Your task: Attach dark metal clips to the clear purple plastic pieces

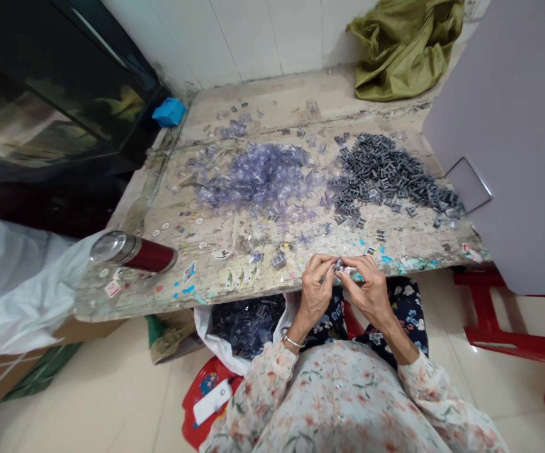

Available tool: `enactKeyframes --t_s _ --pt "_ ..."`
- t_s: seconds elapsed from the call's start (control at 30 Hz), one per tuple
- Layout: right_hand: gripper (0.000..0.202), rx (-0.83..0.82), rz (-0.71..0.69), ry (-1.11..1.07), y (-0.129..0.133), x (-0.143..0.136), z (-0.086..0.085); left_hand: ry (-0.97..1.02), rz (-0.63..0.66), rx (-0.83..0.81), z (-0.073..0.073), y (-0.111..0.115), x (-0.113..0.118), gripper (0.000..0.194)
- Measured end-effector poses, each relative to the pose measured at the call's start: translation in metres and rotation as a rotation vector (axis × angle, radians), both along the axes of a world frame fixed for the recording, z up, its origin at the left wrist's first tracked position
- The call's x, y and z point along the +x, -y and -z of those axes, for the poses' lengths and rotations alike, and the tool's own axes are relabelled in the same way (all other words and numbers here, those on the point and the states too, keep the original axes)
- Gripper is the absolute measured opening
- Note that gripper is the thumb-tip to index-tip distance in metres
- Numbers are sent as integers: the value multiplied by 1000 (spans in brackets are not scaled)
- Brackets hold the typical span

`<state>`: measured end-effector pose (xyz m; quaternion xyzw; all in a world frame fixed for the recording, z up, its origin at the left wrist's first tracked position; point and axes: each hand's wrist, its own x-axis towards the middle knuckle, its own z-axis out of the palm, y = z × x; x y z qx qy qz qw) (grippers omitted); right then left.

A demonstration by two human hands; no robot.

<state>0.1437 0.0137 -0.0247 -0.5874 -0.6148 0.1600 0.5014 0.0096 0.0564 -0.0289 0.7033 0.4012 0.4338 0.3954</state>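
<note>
Just over the front edge of the worn table (197, 251), my left hand (317, 286) and my right hand (369, 286) meet at the fingertips. Between them they pinch a small dark grey part (339, 264). A heap of dark grey plastic parts (385, 170) lies at the table's right. Left of it spreads a heap of clear purplish plastic pieces (263, 173). One clear and grey piece (278, 259) sits near the front edge, left of my left hand. Below the edge, a white sack (203, 321) holds many dark parts (248, 324).
A red flask (152, 255) lies at the table's left front. A blue box (169, 112) and an olive cloth (399, 56) are at the back. A grey panel (512, 138) borders the right. Red stools and a white phone (212, 401) are below.
</note>
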Motion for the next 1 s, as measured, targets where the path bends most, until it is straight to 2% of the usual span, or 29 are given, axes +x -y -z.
enactKeyframes --t_s 0.23,0.57,1.0 --pt "17 41 55 70 3 -8 1 30 25 -13 -2 -1 -2 24" --pt "22 120 -9 260 2 0 8 -57 69 -36 -7 -8 -6 23" --pt "18 87 -7 172 2 0 6 5 64 -139 -11 -2 -4 27"
